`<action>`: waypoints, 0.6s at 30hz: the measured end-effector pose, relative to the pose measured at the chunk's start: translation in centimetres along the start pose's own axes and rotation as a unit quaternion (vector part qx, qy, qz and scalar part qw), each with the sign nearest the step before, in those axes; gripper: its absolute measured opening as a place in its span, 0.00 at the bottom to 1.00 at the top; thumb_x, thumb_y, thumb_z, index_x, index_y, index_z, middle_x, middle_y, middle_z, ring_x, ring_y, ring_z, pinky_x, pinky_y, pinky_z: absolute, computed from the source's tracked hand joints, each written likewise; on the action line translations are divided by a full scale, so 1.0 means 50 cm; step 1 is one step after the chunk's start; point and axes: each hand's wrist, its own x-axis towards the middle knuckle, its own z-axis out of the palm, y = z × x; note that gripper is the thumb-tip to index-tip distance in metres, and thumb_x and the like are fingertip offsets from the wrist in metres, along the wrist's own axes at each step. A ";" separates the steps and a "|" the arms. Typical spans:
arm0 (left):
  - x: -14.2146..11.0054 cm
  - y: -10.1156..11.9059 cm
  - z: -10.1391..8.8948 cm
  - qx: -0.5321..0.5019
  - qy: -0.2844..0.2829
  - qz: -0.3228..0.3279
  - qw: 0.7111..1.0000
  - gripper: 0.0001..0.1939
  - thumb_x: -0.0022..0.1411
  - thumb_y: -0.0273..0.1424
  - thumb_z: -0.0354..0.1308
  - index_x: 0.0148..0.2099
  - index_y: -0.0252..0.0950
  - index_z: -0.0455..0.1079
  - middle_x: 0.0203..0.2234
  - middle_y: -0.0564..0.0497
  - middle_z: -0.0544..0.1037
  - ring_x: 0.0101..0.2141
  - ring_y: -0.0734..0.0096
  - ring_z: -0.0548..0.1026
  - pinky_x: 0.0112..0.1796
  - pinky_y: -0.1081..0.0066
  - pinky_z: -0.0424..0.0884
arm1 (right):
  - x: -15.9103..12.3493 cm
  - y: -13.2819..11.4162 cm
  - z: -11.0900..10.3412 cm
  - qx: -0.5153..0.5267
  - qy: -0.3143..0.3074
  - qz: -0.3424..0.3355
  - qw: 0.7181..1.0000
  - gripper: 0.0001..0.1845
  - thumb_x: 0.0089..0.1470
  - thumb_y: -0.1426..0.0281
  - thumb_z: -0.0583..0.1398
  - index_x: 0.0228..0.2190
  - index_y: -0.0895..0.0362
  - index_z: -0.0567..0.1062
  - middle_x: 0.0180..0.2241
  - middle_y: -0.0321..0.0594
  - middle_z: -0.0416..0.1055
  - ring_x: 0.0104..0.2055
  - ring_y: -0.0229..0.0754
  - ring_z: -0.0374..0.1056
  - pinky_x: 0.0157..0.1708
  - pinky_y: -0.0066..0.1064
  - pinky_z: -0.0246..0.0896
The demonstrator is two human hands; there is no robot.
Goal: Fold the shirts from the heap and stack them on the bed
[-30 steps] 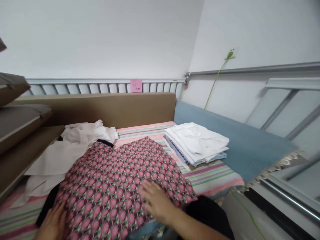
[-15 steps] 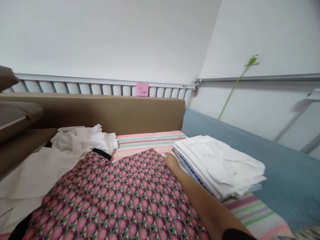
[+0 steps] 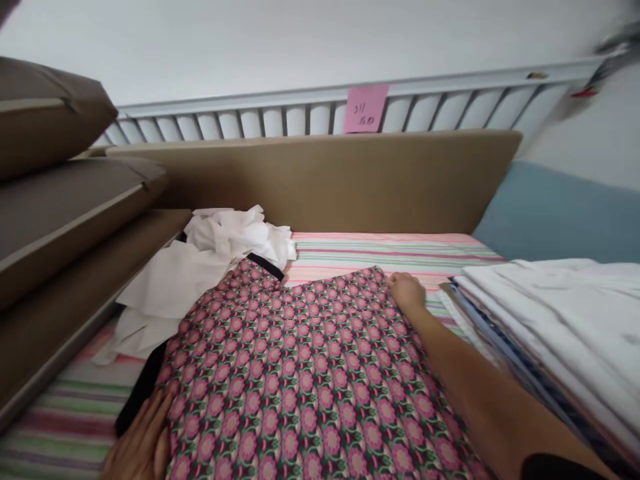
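Observation:
A pink floral garment (image 3: pixel 300 373) with black trim lies spread over the striped sheet. My right hand (image 3: pixel 406 291) is at its far right corner, fingers curled in on the edge of the fabric. My left hand (image 3: pixel 143 437) rests flat at the garment's near left side, beside a black trimmed part (image 3: pixel 143 387), its fingers stretched out. A black band (image 3: pixel 265 266) edges the garment's far left end. Crumpled white cloth pieces (image 3: pixel 175 277) lie just left of and behind the garment.
A stack of folded clothes (image 3: pixel 565 313), white on top, stands at the right. Brown cushions (image 3: pixel 75 200) are piled on the left. A brown padded panel (image 3: pixel 325 187) runs along the back, below a pink note (image 3: pixel 366 109). A blue panel (image 3: pixel 560 213) borders the right.
The view has turned left and down. My left hand has come into view at the garment's left side. My right hand stays at the far right corner, its fingers now more curled.

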 end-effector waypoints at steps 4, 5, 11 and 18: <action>-0.002 0.020 -0.011 0.064 0.017 0.045 0.997 0.27 0.61 0.34 0.42 0.63 0.39 0.52 0.57 0.47 0.65 0.58 0.60 0.59 0.54 0.58 0.60 | -0.011 -0.036 -0.019 -0.013 0.037 -0.007 0.999 0.17 0.56 0.65 0.50 0.37 0.60 0.75 0.43 0.55 0.69 0.47 0.55 0.62 0.43 0.44 0.57; 0.000 0.023 -0.013 0.070 0.021 0.049 0.996 0.28 0.61 0.34 0.42 0.64 0.39 0.51 0.57 0.46 0.65 0.58 0.60 0.59 0.53 0.58 0.61 | -0.033 -0.064 -0.023 -0.009 0.064 -0.041 0.997 0.17 0.57 0.66 0.49 0.40 0.60 0.74 0.46 0.55 0.67 0.50 0.55 0.61 0.45 0.46 0.55; 0.005 0.027 -0.017 0.072 0.022 0.055 0.996 0.28 0.62 0.34 0.42 0.64 0.41 0.49 0.58 0.46 0.63 0.58 0.59 0.59 0.52 0.58 0.61 | -0.227 -0.243 0.012 0.075 -0.045 -0.547 0.833 0.24 0.56 0.56 0.51 0.53 0.49 0.65 0.60 0.39 0.56 0.61 0.45 0.49 0.59 0.42 0.42; 0.003 0.038 -0.017 0.062 0.023 0.036 0.997 0.29 0.61 0.33 0.43 0.65 0.43 0.48 0.58 0.47 0.64 0.58 0.59 0.60 0.52 0.58 0.61 | -0.095 -0.183 -0.022 -0.078 -0.046 -0.163 0.982 0.25 0.59 0.61 0.48 0.54 0.57 0.65 0.58 0.53 0.57 0.60 0.57 0.49 0.53 0.56 0.43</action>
